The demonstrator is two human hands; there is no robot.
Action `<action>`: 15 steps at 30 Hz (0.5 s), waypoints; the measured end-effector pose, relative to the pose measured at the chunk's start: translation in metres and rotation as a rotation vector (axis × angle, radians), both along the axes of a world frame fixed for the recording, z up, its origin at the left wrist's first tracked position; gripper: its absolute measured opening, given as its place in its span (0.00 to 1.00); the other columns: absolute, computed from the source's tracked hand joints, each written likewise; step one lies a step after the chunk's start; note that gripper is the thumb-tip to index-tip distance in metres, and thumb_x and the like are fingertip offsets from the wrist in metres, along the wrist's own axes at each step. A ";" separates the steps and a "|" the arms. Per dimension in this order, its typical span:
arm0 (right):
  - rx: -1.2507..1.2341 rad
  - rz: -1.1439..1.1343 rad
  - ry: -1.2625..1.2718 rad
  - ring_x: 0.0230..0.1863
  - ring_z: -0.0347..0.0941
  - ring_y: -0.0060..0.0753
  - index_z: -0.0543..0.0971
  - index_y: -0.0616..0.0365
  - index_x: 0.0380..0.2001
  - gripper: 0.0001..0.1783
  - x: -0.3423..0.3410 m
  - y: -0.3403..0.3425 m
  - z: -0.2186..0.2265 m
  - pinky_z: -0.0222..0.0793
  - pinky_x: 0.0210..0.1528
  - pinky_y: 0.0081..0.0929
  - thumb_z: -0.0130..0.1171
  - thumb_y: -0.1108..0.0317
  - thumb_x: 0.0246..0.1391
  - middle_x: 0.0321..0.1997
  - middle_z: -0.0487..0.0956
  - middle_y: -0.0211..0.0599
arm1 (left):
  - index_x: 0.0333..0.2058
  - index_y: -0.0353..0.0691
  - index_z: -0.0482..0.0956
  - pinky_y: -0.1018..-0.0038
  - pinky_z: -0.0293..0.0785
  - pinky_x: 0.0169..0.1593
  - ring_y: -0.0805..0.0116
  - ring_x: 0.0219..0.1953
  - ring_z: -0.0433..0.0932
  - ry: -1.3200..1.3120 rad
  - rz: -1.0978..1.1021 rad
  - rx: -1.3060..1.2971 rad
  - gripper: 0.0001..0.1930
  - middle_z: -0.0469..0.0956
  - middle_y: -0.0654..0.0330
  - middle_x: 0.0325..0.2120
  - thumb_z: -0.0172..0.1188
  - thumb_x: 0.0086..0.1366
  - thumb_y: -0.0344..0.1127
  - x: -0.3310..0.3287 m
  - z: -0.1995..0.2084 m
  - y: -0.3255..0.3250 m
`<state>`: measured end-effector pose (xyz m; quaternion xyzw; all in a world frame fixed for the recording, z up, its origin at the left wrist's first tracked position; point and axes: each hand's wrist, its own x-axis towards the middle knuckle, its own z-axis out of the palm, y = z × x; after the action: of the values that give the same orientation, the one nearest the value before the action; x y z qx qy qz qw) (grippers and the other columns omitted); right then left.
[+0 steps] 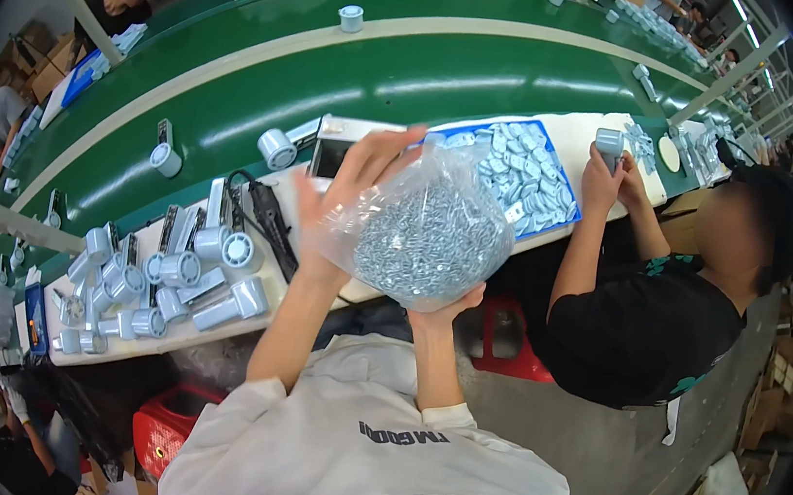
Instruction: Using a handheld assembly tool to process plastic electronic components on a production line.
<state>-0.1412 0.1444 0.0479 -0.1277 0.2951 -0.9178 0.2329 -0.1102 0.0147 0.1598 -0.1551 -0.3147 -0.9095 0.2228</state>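
Note:
A clear plastic bag of small silvery screws (432, 237) is held up in front of my chest, above the table's near edge. My right hand (448, 314) grips the bag from below, its fingers mostly hidden behind it. At the bag's upper left, my left hand (358, 170) has its fingers stretched and the thumb apart, slightly blurred; the plastic overlaps its palm side. Behind the bag lies a blue tray (572, 207) full of flat light-blue plastic parts (523, 169). A device with a dark screen (330, 157) stands behind my left hand.
Light-blue handheld units (181, 269) crowd the white tabletop (126, 346) on the left, beside a black cable (268, 218). A green conveyor (416, 74) runs beyond, carrying scattered units. At right, a co-worker (665, 298) holds a similar unit (609, 143). Red stools (508, 343) stand nearby.

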 end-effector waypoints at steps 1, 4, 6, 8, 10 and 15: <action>0.020 -0.041 0.042 0.63 0.58 0.46 0.53 0.44 0.64 0.53 -0.007 0.000 -0.003 0.59 0.62 0.49 0.46 0.24 0.40 0.65 0.59 0.36 | 0.58 0.33 0.57 0.57 0.54 0.63 0.51 0.64 0.54 0.004 0.106 -0.061 0.43 0.55 0.46 0.61 0.45 0.59 0.68 0.009 -0.004 0.006; 0.063 -0.116 0.119 0.63 0.58 0.46 0.53 0.46 0.64 0.54 -0.015 0.002 -0.002 0.60 0.61 0.48 0.46 0.24 0.40 0.65 0.59 0.37 | 0.56 0.31 0.61 0.58 0.51 0.64 0.52 0.63 0.57 -0.122 0.375 -0.345 0.45 0.58 0.46 0.60 0.39 0.58 0.71 0.016 -0.022 0.017; 0.085 -0.146 0.146 0.63 0.58 0.47 0.53 0.47 0.64 0.54 -0.016 0.004 0.006 0.60 0.61 0.48 0.46 0.24 0.40 0.65 0.59 0.38 | 0.54 0.30 0.64 0.58 0.52 0.64 0.52 0.61 0.60 -0.390 0.692 -0.801 0.46 0.60 0.46 0.59 0.37 0.58 0.72 0.015 -0.036 0.022; 0.152 -0.142 0.169 0.63 0.58 0.47 0.53 0.48 0.64 0.54 -0.020 -0.005 0.004 0.60 0.61 0.48 0.47 0.24 0.40 0.64 0.59 0.39 | 0.53 0.29 0.65 0.59 0.53 0.63 0.53 0.60 0.62 -0.413 0.655 -0.482 0.44 0.62 0.47 0.57 0.38 0.59 0.70 0.008 -0.025 0.015; 0.083 -0.191 0.096 0.61 0.61 0.46 0.54 0.53 0.63 0.57 -0.023 -0.002 -0.002 0.63 0.59 0.47 0.52 0.25 0.37 0.62 0.61 0.40 | 0.51 0.28 0.68 0.60 0.56 0.62 0.54 0.58 0.65 -0.411 0.569 0.039 0.40 0.66 0.48 0.55 0.41 0.62 0.66 0.005 -0.004 0.019; -0.034 -0.320 -0.137 0.60 0.62 0.45 0.57 0.52 0.62 0.54 -0.033 -0.005 0.003 0.64 0.59 0.46 0.51 0.26 0.40 0.61 0.63 0.40 | 0.43 0.34 0.73 0.67 0.62 0.55 0.60 0.51 0.69 -0.122 0.587 -0.185 0.24 0.72 0.50 0.47 0.51 0.62 0.52 0.018 0.009 0.004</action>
<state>-0.1740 0.1394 0.0507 -0.0202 0.2795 -0.9545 0.1014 -0.0918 0.0187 0.1692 -0.0226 -0.4403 -0.7814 0.4416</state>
